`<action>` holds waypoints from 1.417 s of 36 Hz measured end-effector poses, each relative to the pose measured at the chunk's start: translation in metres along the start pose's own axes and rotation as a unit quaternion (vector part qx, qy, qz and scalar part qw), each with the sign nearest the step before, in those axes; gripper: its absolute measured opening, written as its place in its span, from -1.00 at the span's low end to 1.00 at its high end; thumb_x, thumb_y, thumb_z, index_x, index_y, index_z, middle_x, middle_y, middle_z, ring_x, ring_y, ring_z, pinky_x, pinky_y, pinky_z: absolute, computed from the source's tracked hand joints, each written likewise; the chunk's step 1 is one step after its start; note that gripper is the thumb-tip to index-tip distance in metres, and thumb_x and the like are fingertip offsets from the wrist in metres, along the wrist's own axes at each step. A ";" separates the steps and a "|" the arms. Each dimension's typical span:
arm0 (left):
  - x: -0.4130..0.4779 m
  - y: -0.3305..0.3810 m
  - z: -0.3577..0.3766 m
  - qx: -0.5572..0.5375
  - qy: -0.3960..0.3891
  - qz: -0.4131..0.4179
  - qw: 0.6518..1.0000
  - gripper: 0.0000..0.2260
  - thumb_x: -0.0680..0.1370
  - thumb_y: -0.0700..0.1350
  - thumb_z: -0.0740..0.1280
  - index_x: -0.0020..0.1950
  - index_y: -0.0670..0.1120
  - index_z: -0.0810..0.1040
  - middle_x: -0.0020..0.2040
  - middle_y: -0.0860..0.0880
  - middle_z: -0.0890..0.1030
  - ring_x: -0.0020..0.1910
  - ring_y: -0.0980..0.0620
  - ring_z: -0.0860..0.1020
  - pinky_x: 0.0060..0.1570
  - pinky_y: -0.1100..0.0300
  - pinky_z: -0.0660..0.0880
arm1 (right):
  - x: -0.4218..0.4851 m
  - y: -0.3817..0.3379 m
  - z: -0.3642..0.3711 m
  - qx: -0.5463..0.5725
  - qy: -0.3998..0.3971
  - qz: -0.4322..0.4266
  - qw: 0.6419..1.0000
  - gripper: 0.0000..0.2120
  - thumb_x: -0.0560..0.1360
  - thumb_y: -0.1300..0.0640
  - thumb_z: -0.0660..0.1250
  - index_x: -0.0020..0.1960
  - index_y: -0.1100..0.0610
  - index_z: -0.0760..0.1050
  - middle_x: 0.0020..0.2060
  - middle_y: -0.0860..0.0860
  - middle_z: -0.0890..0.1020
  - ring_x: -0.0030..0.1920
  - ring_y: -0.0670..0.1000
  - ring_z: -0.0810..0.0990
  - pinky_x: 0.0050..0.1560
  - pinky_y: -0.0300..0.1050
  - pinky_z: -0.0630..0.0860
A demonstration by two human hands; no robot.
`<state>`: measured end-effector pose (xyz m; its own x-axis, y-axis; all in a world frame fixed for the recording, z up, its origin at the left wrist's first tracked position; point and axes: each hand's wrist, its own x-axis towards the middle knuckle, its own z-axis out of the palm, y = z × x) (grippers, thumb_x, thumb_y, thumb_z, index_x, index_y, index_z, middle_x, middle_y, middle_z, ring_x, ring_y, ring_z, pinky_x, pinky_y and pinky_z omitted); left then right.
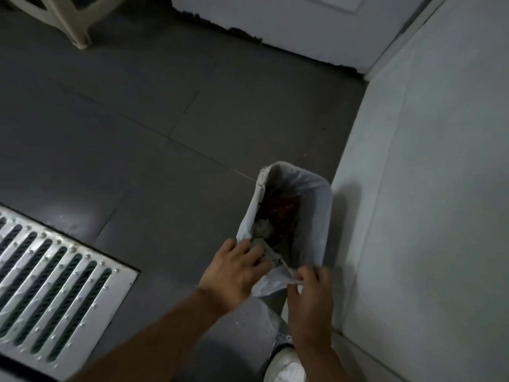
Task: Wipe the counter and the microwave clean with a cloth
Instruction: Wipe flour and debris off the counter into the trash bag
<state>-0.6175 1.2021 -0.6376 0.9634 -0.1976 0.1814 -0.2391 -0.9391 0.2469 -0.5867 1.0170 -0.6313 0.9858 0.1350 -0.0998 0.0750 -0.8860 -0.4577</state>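
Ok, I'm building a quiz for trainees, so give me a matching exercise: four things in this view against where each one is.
1 bin bag
2 metal grate
3 stool leg
4 white shoe

a top left corner
b bottom edge
c set in the floor, lower left
d rim pinched by the right hand

Pairs: 1-d, 2-c, 3-a, 4-b
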 end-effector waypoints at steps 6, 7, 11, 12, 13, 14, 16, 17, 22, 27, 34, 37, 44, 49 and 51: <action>0.016 -0.002 -0.001 -0.017 -0.044 -0.028 0.999 -0.65 0.20 -0.29 0.55 -0.13 -0.01 0.55 -0.11 0.00 0.54 -0.14 -0.07 0.49 -0.19 0.08 0.41 | 0.005 -0.004 -0.004 -0.039 -0.011 0.011 0.999 -0.66 0.29 0.36 0.62 -0.06 0.13 0.57 -0.07 0.07 0.55 -0.16 0.11 0.59 -0.22 0.06 0.60; 0.016 -0.002 -0.005 -0.023 -0.057 -0.038 0.997 -0.62 0.17 -0.28 0.59 -0.13 -0.01 0.57 -0.11 0.00 0.55 -0.15 -0.06 0.50 -0.19 0.09 0.43 | 0.004 -0.008 -0.007 -0.064 -0.028 0.014 0.997 -0.64 0.28 0.31 0.63 -0.01 0.10 0.59 -0.02 0.07 0.57 -0.12 0.12 0.61 -0.18 0.06 0.60; 0.014 0.000 -0.033 -0.074 -0.104 -0.083 0.988 -0.59 0.20 -0.10 0.66 -0.02 0.02 0.62 -0.05 0.02 0.59 -0.17 -0.03 0.56 -0.21 0.10 0.51 | -0.006 -0.035 -0.030 -0.147 -0.078 0.003 0.986 -0.55 0.26 0.11 0.63 0.11 0.03 0.60 0.13 0.09 0.59 -0.01 0.12 0.65 -0.09 0.05 0.55; 0.011 0.001 -0.042 -0.088 -0.113 -0.091 0.985 -0.60 0.24 -0.06 0.65 0.01 0.01 0.62 -0.04 0.02 0.59 -0.18 -0.04 0.58 -0.22 0.09 0.53 | -0.010 -0.043 -0.037 -0.161 -0.088 -0.006 0.983 -0.55 0.27 0.08 0.63 0.13 0.02 0.61 0.14 0.09 0.60 -0.01 0.12 0.65 -0.08 0.04 0.56; 0.007 0.002 -0.052 -0.100 -0.122 -0.098 0.983 -0.65 0.29 -0.02 0.61 0.02 0.01 0.61 -0.04 0.02 0.59 -0.19 -0.04 0.59 -0.23 0.08 0.55 | -0.015 -0.050 -0.046 -0.167 -0.097 -0.019 0.981 -0.57 0.30 0.05 0.61 0.14 0.01 0.61 0.13 0.08 0.62 -0.01 0.11 0.65 -0.08 0.04 0.56; 0.002 0.003 -0.062 -0.111 -0.132 -0.104 0.980 -0.73 0.36 0.01 0.53 0.01 0.02 0.61 -0.06 0.03 0.59 -0.19 -0.03 0.60 -0.23 0.07 0.57 | -0.019 -0.059 -0.057 -0.167 -0.109 -0.034 0.979 -0.59 0.32 0.02 0.59 0.14 0.00 0.61 0.13 0.06 0.62 0.00 0.10 0.65 -0.06 0.03 0.57; -0.009 0.009 -0.091 -0.108 -0.146 -0.112 0.977 -0.83 0.47 0.08 0.33 -0.02 0.06 0.61 -0.10 0.06 0.60 -0.18 -0.01 0.61 -0.22 0.06 0.58 | -0.033 -0.074 -0.083 -0.167 -0.135 -0.067 0.974 -0.63 0.33 -0.02 0.57 0.11 -0.03 0.61 0.08 0.02 0.62 -0.04 0.06 0.65 -0.08 0.01 0.59; -0.015 0.013 -0.109 -0.102 -0.153 -0.110 0.977 -0.82 0.49 0.09 0.27 -0.05 0.07 0.61 -0.14 0.07 0.61 -0.20 -0.01 0.62 -0.22 0.08 0.58 | -0.041 -0.081 -0.098 -0.171 -0.144 -0.086 0.971 -0.63 0.32 -0.04 0.55 0.09 -0.03 0.61 0.04 0.01 0.61 -0.08 0.05 0.64 -0.12 0.00 0.58; -0.024 0.038 -0.229 -0.068 -0.128 -0.068 0.987 -0.87 0.43 0.11 0.28 -0.15 0.10 0.56 -0.21 0.10 0.56 -0.27 0.05 0.57 -0.26 0.15 0.51 | -0.081 -0.129 -0.190 -0.189 -0.154 -0.139 0.960 -0.53 0.37 -0.18 0.24 0.17 -0.02 0.65 0.07 0.05 0.63 -0.12 0.09 0.65 -0.16 0.05 0.60; 0.000 0.067 -0.375 -0.024 -0.086 -0.069 0.994 -0.85 0.50 0.11 0.24 -0.15 0.13 0.57 -0.21 0.13 0.55 -0.23 0.07 0.58 -0.20 0.12 0.53 | -0.097 -0.200 -0.312 -0.183 -0.129 -0.174 0.959 -0.64 0.42 -0.17 0.22 0.05 -0.03 0.64 0.00 0.04 0.64 -0.14 0.10 0.66 -0.16 0.04 0.61; 0.045 0.126 -0.575 0.069 0.033 -0.125 0.989 -0.75 0.52 0.12 0.22 -0.19 0.08 0.65 -0.21 0.09 0.59 -0.18 -0.01 0.59 -0.21 0.06 0.49 | -0.084 -0.295 -0.480 -0.151 -0.050 -0.218 0.963 -0.62 0.51 -0.21 0.18 0.04 0.00 0.62 -0.03 0.02 0.63 -0.14 0.13 0.66 -0.19 0.08 0.59; 0.055 0.161 -0.652 0.092 0.090 -0.136 0.982 -0.74 0.57 0.11 0.19 -0.09 0.11 0.66 -0.14 0.09 0.58 -0.12 -0.02 0.57 -0.16 0.05 0.46 | -0.091 -0.320 -0.564 -0.104 -0.030 -0.243 0.964 -0.55 0.57 -0.23 0.09 0.19 0.01 0.58 0.08 0.06 0.61 -0.02 0.17 0.64 -0.05 0.13 0.60; 0.055 0.288 -0.789 0.128 0.116 -0.159 0.972 -0.56 0.60 0.22 0.00 0.10 0.15 0.65 0.03 0.12 0.60 0.05 -0.02 0.55 0.02 0.01 0.43 | -0.168 -0.325 -0.736 -0.034 -0.054 -0.312 0.948 -0.49 0.70 -0.22 -0.03 0.46 0.09 0.33 0.43 0.16 0.34 0.32 0.23 0.48 0.30 0.10 0.44; 0.041 0.398 -0.823 0.152 0.163 -0.111 0.968 -0.64 0.61 0.15 0.09 0.06 0.10 0.67 -0.03 0.10 0.62 -0.02 -0.01 0.60 -0.09 0.03 0.47 | -0.235 -0.286 -0.797 0.071 -0.041 -0.380 0.921 -0.59 0.69 -0.11 0.04 0.39 0.10 0.39 0.28 0.11 0.40 0.18 0.20 0.52 0.23 0.17 0.50; 0.037 0.436 -0.835 0.162 0.189 -0.089 0.964 -0.69 0.60 0.15 0.16 0.03 0.08 0.66 -0.07 0.10 0.61 -0.08 -0.02 0.60 -0.14 0.04 0.48 | -0.251 -0.259 -0.828 0.093 -0.032 -0.383 0.919 -0.63 0.70 -0.11 0.09 0.36 0.08 0.43 0.24 0.09 0.42 0.11 0.18 0.55 0.15 0.12 0.52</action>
<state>-0.7874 1.0204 0.2711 0.8581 0.0347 0.5123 0.0363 -0.9993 0.0069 -0.7290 0.8456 0.2440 0.6436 0.7182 0.2646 0.7098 -0.4308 -0.5573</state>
